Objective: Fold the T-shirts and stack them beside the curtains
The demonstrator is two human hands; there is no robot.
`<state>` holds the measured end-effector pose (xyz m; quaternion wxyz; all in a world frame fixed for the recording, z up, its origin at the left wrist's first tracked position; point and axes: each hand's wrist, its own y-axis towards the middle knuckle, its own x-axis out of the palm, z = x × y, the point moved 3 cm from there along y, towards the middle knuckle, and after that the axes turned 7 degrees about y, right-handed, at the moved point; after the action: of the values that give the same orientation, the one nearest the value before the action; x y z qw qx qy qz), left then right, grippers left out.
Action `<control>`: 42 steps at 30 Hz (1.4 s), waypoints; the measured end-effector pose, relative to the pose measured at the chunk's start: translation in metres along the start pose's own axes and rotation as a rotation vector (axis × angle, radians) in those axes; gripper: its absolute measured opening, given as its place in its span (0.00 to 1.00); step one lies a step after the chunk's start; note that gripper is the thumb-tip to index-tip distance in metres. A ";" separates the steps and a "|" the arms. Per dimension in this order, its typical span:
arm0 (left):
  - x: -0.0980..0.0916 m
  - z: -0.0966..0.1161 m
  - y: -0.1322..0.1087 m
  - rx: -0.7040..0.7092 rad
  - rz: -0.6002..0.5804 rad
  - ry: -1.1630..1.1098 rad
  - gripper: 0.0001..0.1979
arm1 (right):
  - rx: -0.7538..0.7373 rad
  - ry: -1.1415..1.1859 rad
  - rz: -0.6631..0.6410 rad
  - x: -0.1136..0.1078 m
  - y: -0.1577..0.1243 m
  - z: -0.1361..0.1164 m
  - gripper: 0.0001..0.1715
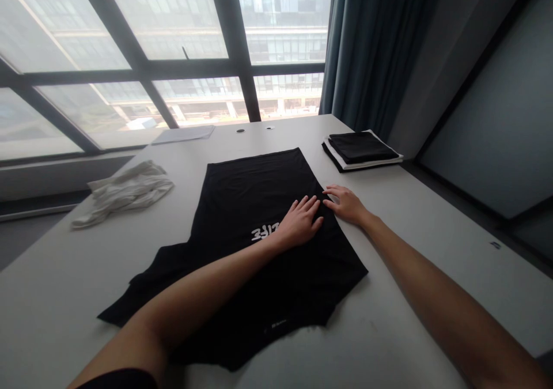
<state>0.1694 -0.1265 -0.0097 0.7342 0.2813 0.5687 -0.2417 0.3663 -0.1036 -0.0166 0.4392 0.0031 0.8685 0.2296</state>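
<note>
A black T-shirt [254,187] with white lettering lies spread flat on the light table [432,227], one side folded in. My left hand [300,222] rests flat on the shirt, fingers stretched out, just right of the lettering. My right hand [345,203] lies flat at the shirt's right edge, fingers extended and touching the fabric. The two hands are close together, fingertips almost meeting. Neither hand holds anything.
A crumpled white garment [125,192] lies on the table at the left. A stack of folded black and white clothes [360,150] sits at the far right. A flat grey sheet [184,133] lies near the window. A dark curtain [371,43] hangs at the right.
</note>
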 end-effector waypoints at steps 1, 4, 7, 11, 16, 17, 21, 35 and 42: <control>-0.003 -0.001 0.002 -0.011 -0.013 -0.037 0.31 | 0.001 0.002 -0.002 0.000 0.000 0.000 0.19; -0.019 -0.010 0.010 -0.062 -0.047 -0.160 0.31 | 0.004 0.013 -0.019 0.000 0.000 0.001 0.19; -0.044 -0.029 0.008 -0.091 -0.060 -0.165 0.31 | 0.001 0.013 -0.024 0.000 -0.001 0.002 0.18; -0.058 -0.055 -0.024 -0.114 -0.114 -0.016 0.31 | 0.009 0.008 -0.023 0.002 -0.001 0.002 0.19; -0.038 -0.060 -0.065 -0.078 -0.149 0.101 0.34 | 0.013 0.007 -0.020 0.002 -0.001 0.002 0.19; -0.036 -0.059 -0.067 -0.076 -0.150 0.102 0.34 | 0.010 0.006 -0.019 0.002 -0.001 0.002 0.19; -0.051 -0.063 -0.072 -0.102 -0.132 0.049 0.34 | 0.000 0.017 -0.021 0.002 -0.001 0.002 0.19; -0.130 -0.173 -0.310 -0.973 0.109 0.067 0.23 | -0.138 0.045 0.096 0.005 0.008 0.002 0.27; -0.122 -0.172 -0.339 -1.089 0.068 -0.016 0.18 | -0.288 0.122 0.015 0.022 0.018 -0.084 0.20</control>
<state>-0.2087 -0.2499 0.0282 0.7854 -0.1231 0.5966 0.1096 0.2846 -0.1162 0.0166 0.3799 -0.0676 0.8516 0.3550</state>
